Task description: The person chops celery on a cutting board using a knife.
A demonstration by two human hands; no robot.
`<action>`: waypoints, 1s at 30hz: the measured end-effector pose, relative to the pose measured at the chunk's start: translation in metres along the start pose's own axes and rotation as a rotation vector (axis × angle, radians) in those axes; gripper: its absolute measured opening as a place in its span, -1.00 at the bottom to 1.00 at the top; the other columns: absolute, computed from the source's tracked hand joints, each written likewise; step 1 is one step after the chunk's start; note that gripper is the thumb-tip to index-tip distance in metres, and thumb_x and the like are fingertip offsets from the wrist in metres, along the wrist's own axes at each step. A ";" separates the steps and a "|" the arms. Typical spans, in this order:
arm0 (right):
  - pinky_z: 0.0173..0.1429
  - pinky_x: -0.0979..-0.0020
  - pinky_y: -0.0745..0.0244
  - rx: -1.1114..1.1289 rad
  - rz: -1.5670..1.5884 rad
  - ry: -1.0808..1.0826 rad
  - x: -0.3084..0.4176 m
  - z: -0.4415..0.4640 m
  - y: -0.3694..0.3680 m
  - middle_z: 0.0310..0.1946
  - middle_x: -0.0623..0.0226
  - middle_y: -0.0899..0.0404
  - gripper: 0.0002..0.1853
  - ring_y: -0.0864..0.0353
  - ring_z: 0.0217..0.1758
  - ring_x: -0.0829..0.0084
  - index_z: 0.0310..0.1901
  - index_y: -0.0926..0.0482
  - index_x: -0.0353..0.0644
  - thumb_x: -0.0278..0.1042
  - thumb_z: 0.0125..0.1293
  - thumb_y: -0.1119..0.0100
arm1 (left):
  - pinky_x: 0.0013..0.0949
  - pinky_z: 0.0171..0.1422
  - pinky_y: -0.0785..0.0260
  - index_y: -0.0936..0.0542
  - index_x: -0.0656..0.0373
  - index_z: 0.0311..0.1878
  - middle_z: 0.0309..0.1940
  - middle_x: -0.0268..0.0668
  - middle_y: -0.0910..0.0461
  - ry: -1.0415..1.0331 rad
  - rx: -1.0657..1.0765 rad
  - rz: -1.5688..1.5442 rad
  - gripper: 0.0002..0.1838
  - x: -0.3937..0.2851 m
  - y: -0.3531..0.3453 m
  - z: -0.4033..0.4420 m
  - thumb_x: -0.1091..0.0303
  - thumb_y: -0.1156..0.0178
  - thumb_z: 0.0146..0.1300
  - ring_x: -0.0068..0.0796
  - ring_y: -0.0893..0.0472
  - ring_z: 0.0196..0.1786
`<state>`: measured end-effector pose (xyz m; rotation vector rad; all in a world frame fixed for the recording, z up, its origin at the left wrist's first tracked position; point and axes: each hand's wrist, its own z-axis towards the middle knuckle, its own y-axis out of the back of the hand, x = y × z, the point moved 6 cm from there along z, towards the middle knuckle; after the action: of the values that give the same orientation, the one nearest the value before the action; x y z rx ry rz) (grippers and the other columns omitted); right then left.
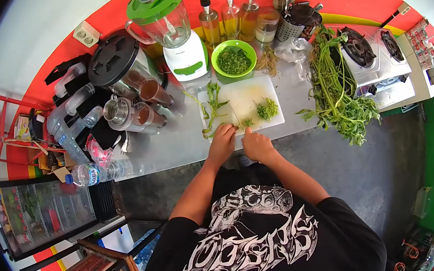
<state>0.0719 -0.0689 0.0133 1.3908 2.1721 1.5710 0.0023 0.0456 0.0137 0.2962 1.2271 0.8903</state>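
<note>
A white cutting board point(249, 88) lies at the counter's front edge. My right hand point(257, 145) is closed around the handle of a knife point(235, 112), whose thin blade points away from me over the board. Close beside it, my left hand point(222, 141) has its fingers curled down on the front of the board, pinching green stems that are mostly hidden under them. A few cut greens point(247, 122) lie by the blade. Farther right sits a larger pile of chopped greens point(267, 109). Uncut leafy stems point(215, 101) rest along the board's left side.
Behind the board stands a green bowl point(221, 70) of chopped leaves, with a blender point(178, 42) and pump bottles point(232, 14) nearby. A heap of long leafy stalks point(332, 83) hangs over the edge before a gas stove point(375, 54). Leftward are dark-filled cups point(155, 92) and a water bottle point(97, 173).
</note>
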 end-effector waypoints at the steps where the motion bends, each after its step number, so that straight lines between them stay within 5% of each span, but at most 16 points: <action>1: 0.01 -0.08 -0.66 0.001 -0.011 -0.020 0.001 -0.001 -0.001 -0.20 -0.16 -0.74 -0.62 -0.77 -0.08 -0.18 0.08 -0.33 -0.30 -0.09 0.58 -0.03 | -0.08 0.20 -0.43 -0.65 0.31 -0.01 -0.04 -0.10 -0.59 0.004 0.018 -0.013 -0.75 -0.001 0.002 -0.001 0.62 -0.23 0.24 0.01 -0.54 0.08; 9: 0.05 -0.15 -0.63 -0.020 0.009 0.028 0.000 0.006 0.000 -0.16 -0.24 -0.72 -0.60 -0.74 -0.06 -0.27 0.10 -0.32 -0.33 -0.10 0.58 -0.02 | -0.14 0.27 -0.44 -0.65 0.33 0.09 0.03 -0.12 -0.60 0.029 0.124 -0.024 -0.71 0.004 0.007 -0.005 0.57 -0.24 0.30 0.00 -0.56 0.15; 30: 0.08 -0.17 -0.61 0.032 0.025 0.016 0.003 -0.005 0.004 -0.16 -0.32 -0.70 -0.60 -0.73 -0.06 -0.30 0.04 -0.35 -0.36 -0.09 0.55 -0.05 | -0.12 0.15 -0.53 -0.62 0.34 0.06 0.16 -0.04 -0.54 0.209 -0.047 -0.068 -0.70 0.008 0.004 -0.013 0.55 -0.34 0.27 0.01 -0.63 0.10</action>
<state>0.0701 -0.0702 0.0197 1.4256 2.2070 1.5671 -0.0110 0.0506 0.0066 0.1251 1.3985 0.9064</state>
